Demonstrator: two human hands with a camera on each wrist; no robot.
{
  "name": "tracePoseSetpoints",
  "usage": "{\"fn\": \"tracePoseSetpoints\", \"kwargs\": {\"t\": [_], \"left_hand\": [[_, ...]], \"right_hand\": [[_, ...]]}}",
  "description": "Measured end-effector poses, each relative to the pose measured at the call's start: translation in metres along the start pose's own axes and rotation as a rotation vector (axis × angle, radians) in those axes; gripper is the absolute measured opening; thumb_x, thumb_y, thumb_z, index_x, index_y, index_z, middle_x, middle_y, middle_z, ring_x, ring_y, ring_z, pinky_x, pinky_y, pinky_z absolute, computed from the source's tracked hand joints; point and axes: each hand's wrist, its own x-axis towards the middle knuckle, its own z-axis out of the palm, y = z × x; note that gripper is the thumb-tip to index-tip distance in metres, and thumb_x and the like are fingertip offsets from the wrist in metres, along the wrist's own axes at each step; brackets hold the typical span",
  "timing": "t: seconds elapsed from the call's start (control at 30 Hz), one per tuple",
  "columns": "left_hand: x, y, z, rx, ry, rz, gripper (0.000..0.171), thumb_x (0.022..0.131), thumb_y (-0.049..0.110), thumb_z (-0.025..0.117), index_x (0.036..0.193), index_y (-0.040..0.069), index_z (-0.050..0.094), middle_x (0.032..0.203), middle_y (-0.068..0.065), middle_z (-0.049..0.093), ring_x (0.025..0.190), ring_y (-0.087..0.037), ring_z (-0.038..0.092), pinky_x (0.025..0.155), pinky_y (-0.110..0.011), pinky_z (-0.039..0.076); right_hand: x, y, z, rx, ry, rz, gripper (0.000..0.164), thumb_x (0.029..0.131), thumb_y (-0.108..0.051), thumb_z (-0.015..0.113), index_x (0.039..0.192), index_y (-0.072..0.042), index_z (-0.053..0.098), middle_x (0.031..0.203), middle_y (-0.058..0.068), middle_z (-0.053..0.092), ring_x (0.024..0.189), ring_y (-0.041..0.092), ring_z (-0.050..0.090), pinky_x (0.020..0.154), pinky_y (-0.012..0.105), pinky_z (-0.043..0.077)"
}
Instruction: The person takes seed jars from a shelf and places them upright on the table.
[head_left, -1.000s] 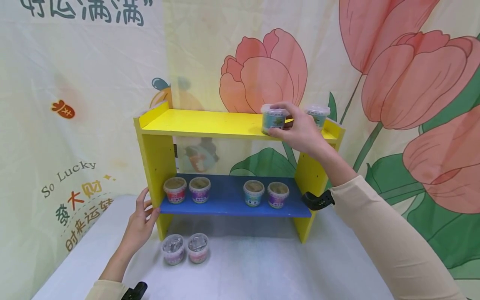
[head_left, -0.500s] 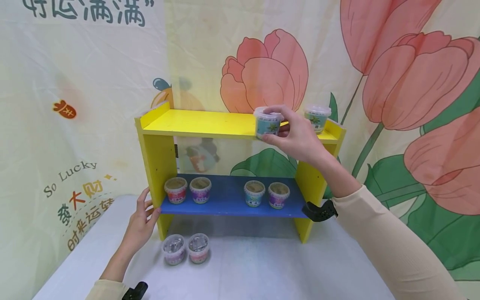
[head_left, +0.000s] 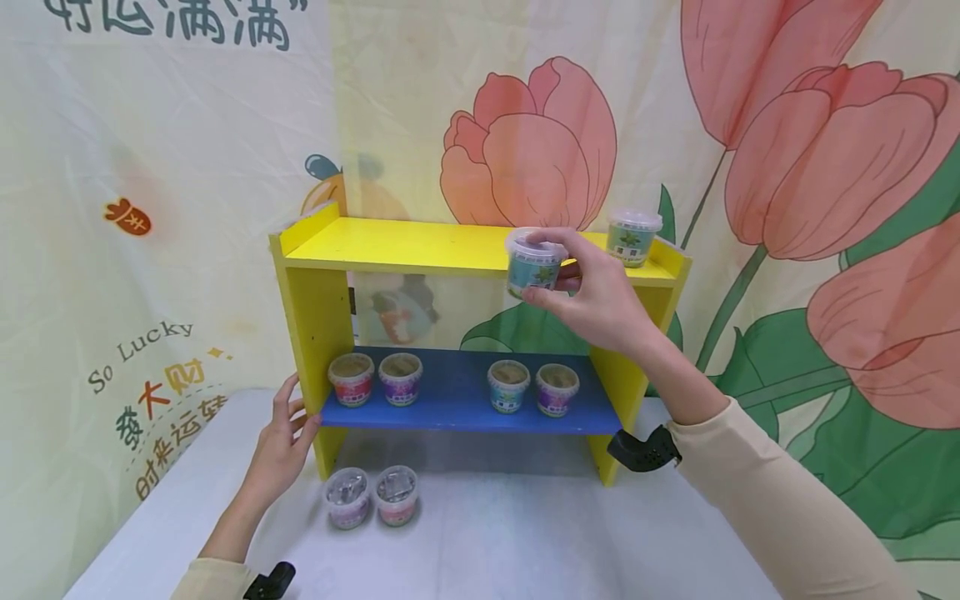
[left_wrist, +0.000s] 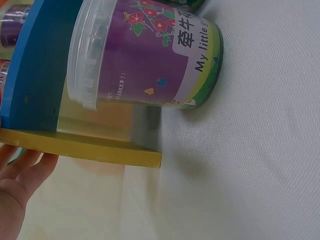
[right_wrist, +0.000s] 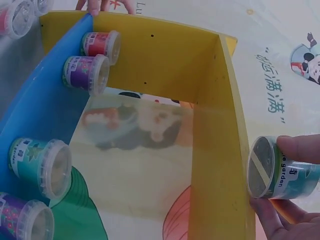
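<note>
My right hand [head_left: 592,287] pinches a small teal tub [head_left: 532,265] with a clear lid, held in the air just in front of the yellow top shelf [head_left: 420,247]. The right wrist view shows the same teal tub [right_wrist: 282,170] between thumb and fingers beside the shelf edge. A second teal tub [head_left: 633,236] stands at the top shelf's right end. My left hand [head_left: 283,442] rests with straight fingers against the shelf's left yellow side panel [head_left: 309,333]. Several tubs sit on the blue middle shelf [head_left: 457,400].
Two clear-lidded tubs [head_left: 371,497] stand on the white table [head_left: 510,542] below the shelf's left end; the purple tub [left_wrist: 150,60] fills the left wrist view. A flower-printed cloth backdrop [head_left: 787,167] hangs close behind.
My right hand has lifted the teal tub off the top shelf and drawn it leftward, down and toward me. The left hand has stayed put.
</note>
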Motion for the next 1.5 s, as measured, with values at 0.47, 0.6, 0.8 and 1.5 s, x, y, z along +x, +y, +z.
{"fn": "tracePoseSetpoints", "kwargs": {"t": [0.47, 0.6, 0.8, 1.5], "left_hand": [[0.001, -0.004, 0.001, -0.002, -0.001, 0.002, 0.089, 0.112, 0.012, 0.054, 0.168, 0.039, -0.009, 0.155, -0.041, 0.04, 0.128, -0.065, 0.055, 0.095, -0.069, 0.051], [0.001, -0.005, 0.001, -0.001, -0.001, 0.0, 0.089, 0.112, 0.012, 0.054, 0.168, 0.041, -0.009, 0.155, -0.04, 0.04, 0.129, -0.065, 0.055, 0.095, -0.07, 0.05], [0.001, -0.006, 0.001, -0.009, 0.0, 0.003, 0.089, 0.112, 0.012, 0.054, 0.168, 0.042, -0.009, 0.155, -0.04, 0.041, 0.129, -0.065, 0.055, 0.095, -0.07, 0.05], [0.001, -0.007, 0.003, -0.009, 0.01, 0.01, 0.089, 0.112, 0.012, 0.054, 0.168, 0.041, -0.008, 0.155, -0.039, 0.042, 0.129, -0.064, 0.056, 0.095, -0.067, 0.052]], "right_hand": [[-0.021, 0.006, 0.018, 0.013, -0.054, 0.044, 0.066, 0.093, -0.014, 0.084, 0.151, -0.02, 0.055, 0.141, 0.013, 0.062, 0.107, 0.03, 0.071, 0.098, 0.047, 0.062], [-0.029, 0.009, 0.026, 0.039, -0.055, 0.035, 0.065, 0.092, -0.012, 0.085, 0.15, -0.02, 0.056, 0.138, 0.012, 0.063, 0.106, 0.028, 0.072, 0.096, 0.046, 0.063], [-0.044, 0.017, 0.044, 0.082, -0.051, 0.009, 0.063, 0.091, -0.009, 0.085, 0.147, -0.019, 0.058, 0.138, 0.012, 0.063, 0.105, 0.027, 0.072, 0.094, 0.045, 0.064], [-0.078, 0.038, 0.091, 0.101, -0.028, 0.013, 0.065, 0.088, -0.009, 0.088, 0.146, -0.021, 0.06, 0.131, 0.01, 0.063, 0.113, 0.026, 0.066, 0.091, 0.043, 0.065]]}}
